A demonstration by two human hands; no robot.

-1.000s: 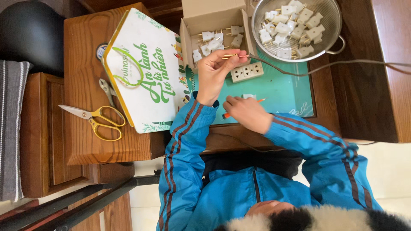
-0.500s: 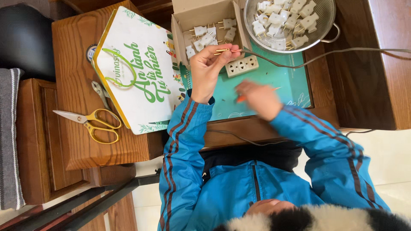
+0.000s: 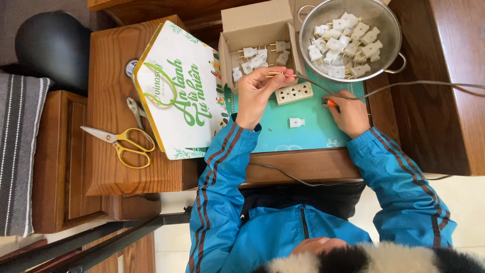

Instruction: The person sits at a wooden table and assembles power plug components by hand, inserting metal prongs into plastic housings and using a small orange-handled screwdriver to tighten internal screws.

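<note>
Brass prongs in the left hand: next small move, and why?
Probably bring the right hand, closed on an orange-tipped tool, up to the brass prongs pinched by the left hand. The grey cable ends at those prongs, the tool rests on the teal mat, and a loose white plug cover lies nearby.
</note>
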